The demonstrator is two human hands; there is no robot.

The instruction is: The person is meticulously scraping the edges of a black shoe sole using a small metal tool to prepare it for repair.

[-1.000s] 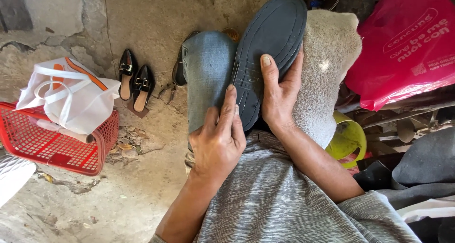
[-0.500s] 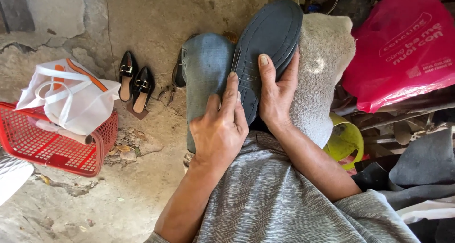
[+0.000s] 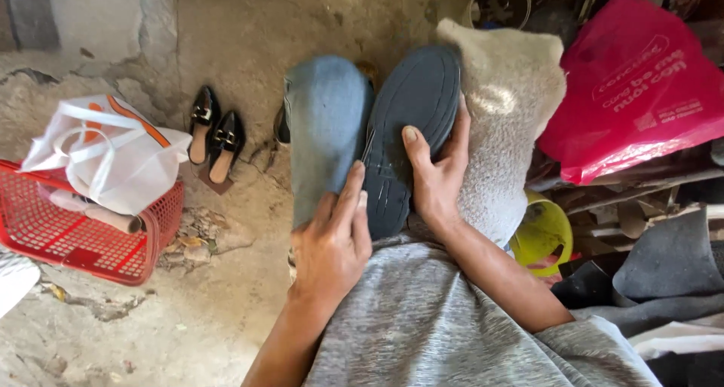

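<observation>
While the dark shoe sole (image 3: pixel 411 130) lies on the lap with its long axis running near to far, the right hand (image 3: pixel 437 177) clasps its right edge, thumb across it; the left hand (image 3: pixel 332 244) pinches near the seam at the near-left.

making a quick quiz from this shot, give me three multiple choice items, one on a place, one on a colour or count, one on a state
1. Where does the pair of black shoes lie?
A in the red basket
B on the ground beyond the basket
C on the lap

2. What colour is the plastic bag at right?
A pink
B blue
C white

3. How is the dark shoe sole held?
A lying untouched
B right hand grips it, left hand touches its edge
C hanging

B: they sit on bare ground. A: plainly pink. B: both hands are on it.
</observation>
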